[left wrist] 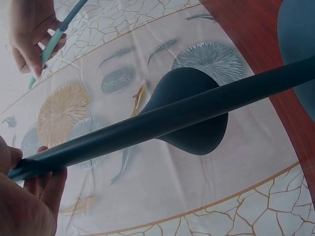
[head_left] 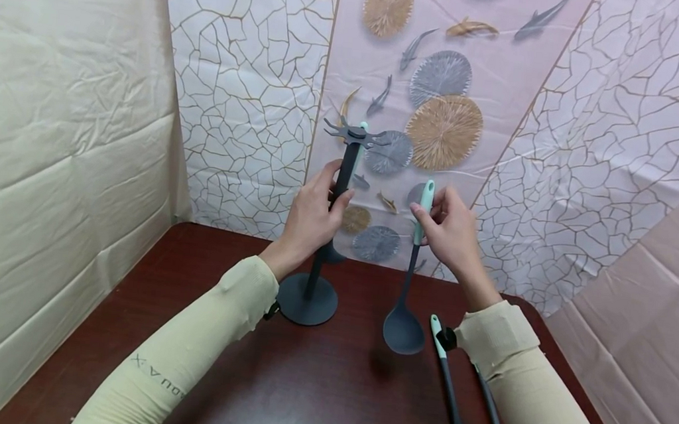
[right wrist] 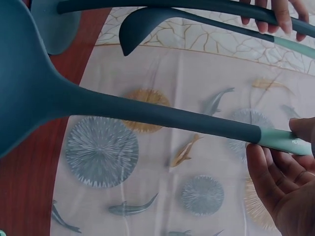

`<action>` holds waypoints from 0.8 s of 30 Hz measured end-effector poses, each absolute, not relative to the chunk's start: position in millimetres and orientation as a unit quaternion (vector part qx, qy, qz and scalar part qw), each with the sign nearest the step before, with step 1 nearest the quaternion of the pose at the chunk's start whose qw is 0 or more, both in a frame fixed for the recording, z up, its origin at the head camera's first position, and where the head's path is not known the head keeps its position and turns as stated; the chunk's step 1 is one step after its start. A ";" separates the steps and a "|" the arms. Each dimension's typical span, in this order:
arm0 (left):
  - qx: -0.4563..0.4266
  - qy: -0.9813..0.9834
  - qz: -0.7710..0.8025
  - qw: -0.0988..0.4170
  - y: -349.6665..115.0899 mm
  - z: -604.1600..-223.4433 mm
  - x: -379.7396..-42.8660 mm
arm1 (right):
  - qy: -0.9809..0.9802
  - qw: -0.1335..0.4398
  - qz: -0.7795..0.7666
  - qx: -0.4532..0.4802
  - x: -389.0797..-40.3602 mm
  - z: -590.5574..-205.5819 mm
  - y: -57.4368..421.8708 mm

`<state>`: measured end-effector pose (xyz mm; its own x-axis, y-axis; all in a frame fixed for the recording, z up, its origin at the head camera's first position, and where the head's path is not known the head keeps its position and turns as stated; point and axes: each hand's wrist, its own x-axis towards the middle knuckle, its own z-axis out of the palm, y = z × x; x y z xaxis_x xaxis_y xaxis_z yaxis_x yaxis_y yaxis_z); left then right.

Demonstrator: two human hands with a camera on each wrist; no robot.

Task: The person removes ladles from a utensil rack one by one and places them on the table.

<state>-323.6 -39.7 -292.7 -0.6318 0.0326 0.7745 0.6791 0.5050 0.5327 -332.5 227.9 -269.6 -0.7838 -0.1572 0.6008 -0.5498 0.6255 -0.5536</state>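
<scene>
My left hand (head_left: 313, 214) grips the black pole of a utensil stand (head_left: 306, 308), which has a round base and a ring of hooks on top. From the far side of the stand hangs a dark utensil (right wrist: 142, 27) with a mint handle; its curved head shows behind the pole in both wrist views. To the right, my right hand (head_left: 453, 233) pinches the mint handle of a dark ladle (head_left: 404, 331) between thumb and fingers. That ladle hangs bowl down above the table, apart from the stand.
Two more dark utensils with mint handles lie at the right of the brown table (head_left: 278, 380), one spatula-like (head_left: 448, 390) and another (head_left: 489, 403) partly under my right forearm; their heads are cut off. Patterned cloth (head_left: 246, 98) hangs behind the table.
</scene>
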 end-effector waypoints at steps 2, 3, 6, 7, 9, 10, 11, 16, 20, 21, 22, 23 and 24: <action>-0.228 -0.786 -0.442 0.366 -39.9 -292.4 -324.0 | -0.868 0.249 0.380 0.200 -332.9 -271.2 229.2; -0.229 -0.786 -0.442 0.367 -40.0 -292.2 -324.2 | -0.870 0.244 0.379 0.198 -333.4 -271.9 230.0; -0.230 -0.786 -0.441 0.367 -40.3 -292.0 -324.4 | -0.877 0.228 0.377 0.194 -334.5 -273.8 232.3; -0.230 -0.787 -0.441 0.366 -40.5 -292.1 -324.3 | -0.879 0.222 0.376 0.192 -334.9 -274.5 233.0; -0.229 -0.788 -0.440 0.365 -40.8 -292.4 -324.1 | -0.883 0.212 0.375 0.188 -335.7 -276.2 234.5; -0.229 -0.788 -0.441 0.364 -41.0 -292.6 -323.9 | -0.885 0.208 0.374 0.186 -336.1 -277.1 235.2; -0.229 -0.788 -0.441 0.363 -41.2 -292.9 -323.8 | -0.887 0.203 0.374 0.182 -336.5 -277.9 236.0; -0.226 -0.790 -0.441 0.360 -42.1 -294.0 -323.6 | -0.896 0.177 0.376 0.157 -338.2 -283.5 238.6; -0.224 -0.791 -0.442 0.359 -42.1 -294.4 -324.0 | -0.900 0.154 0.380 0.147 -339.0 -290.8 240.4; -0.225 -0.790 -0.443 0.359 -42.0 -294.3 -324.1 | -0.900 0.149 0.381 0.147 -339.4 -293.0 240.7; -0.226 -0.789 -0.444 0.359 -41.9 -294.2 -324.3 | -0.901 0.145 0.381 0.148 -339.8 -295.5 241.2; -0.227 -0.789 -0.444 0.360 -41.8 -294.2 -324.4 | -0.902 0.142 0.381 0.149 -340.1 -297.8 241.6; -0.227 -0.788 -0.445 0.360 -41.6 -294.3 -324.7 | -0.902 0.138 0.381 0.148 -340.5 -300.1 242.1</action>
